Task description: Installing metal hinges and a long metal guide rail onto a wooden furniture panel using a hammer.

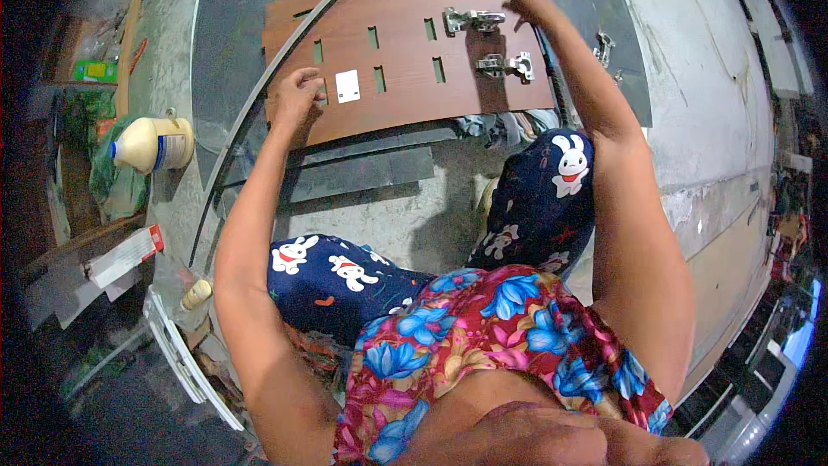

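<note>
A reddish-brown wooden panel point(397, 116) with several cut slots lies in front of me. My left hand point(300, 93) rests at its left side. The fingers are loosely bent and slightly apart beside a slot, with nothing seen in them. At the far right corner, my right hand point(522, 2) reaches over the panel with fingers spread near another slot. Close to that hand, a metal hinge point(474, 22) sits on the panel, and a second hinge point(506, 67) lies nearer to me. A white card-like piece point(347, 86) is next to my left hand.
A long, thin grey strip point(246, 112) crosses the panel's left side. Dark boards point(362, 177) lie underneath and nearer me. More metal hardware point(603, 47) is to the right. Cloth point(500, 128) shows below the panel; a jug of cream-coloured liquid point(164, 143) stands left.
</note>
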The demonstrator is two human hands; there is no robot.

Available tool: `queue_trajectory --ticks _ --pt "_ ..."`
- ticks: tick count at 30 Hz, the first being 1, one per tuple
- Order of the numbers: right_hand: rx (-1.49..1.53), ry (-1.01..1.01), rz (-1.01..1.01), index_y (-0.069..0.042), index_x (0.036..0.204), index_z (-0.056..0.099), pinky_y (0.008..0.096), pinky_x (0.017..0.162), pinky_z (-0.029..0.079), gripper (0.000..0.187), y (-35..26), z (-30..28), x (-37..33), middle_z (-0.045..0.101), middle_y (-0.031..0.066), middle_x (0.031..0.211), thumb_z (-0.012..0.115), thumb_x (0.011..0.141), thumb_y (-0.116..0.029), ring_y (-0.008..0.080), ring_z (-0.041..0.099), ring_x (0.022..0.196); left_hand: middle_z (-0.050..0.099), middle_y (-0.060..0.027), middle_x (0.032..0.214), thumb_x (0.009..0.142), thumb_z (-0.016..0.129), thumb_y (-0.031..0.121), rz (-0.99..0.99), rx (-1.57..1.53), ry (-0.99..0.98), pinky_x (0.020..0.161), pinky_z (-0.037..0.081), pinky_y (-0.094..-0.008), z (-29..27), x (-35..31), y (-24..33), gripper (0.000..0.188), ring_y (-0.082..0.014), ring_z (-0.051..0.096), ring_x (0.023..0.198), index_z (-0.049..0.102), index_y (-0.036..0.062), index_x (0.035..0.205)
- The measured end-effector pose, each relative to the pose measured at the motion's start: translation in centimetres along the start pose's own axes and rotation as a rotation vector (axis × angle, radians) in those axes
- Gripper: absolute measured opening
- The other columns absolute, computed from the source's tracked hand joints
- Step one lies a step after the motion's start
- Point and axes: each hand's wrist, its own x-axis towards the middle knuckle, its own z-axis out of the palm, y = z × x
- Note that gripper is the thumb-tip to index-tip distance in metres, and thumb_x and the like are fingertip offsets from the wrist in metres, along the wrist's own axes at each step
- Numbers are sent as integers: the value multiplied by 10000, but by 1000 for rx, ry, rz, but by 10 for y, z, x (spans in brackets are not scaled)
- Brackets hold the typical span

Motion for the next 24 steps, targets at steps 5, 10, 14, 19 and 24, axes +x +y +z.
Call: queue_trajectory --ticks 5,10,14,19,24 --pt "29 468 -20 -121 1124 584 307 628 508 381 78 -84 -25 647 125 953 671 753 -125 184 629 726 600 -91 829 826 582 120 -2 -7 -20 459 455 -245 1 8 -9 321 -117 571 601 541 -4 1118" --pt "-2 552 277 -129 1063 627 328 666 490 332 159 -87 -128 653 132 929 632 743 -220 262 635 778 602 -76 814 825 583 116 73 -14 -60 484 455 -227 10 11 -14 301 -105 570 590 553 -19 1092" --pt "61 474 533 -55 1016 640 267 640 489 296 199 -48 -197 662 119 840 643 761 -205 171 631 719 604 -75 771 829 579 136 66 7 -61 486 449 -217 3 10 -22 311 -103 574 582 546 -23 1094" --pt "-134 504 843 -108 938 678 349 684 495 265 201 -7 -227 665 116 853 637 756 -296 256 643 771 614 -81 795 826 582 132 21 112 -46 480 443 -213 0 7 -22 327 -109 582 582 538 -24 1109" --pt "-209 674 774 -121 869 688 380 695 487 268 201 -11 -217 659 114 852 646 739 -352 297 627 802 619 -87 851 817 583 121 19 71 -23 500 462 -219 7 4 -16 327 -120 596 600 539 -32 1102"
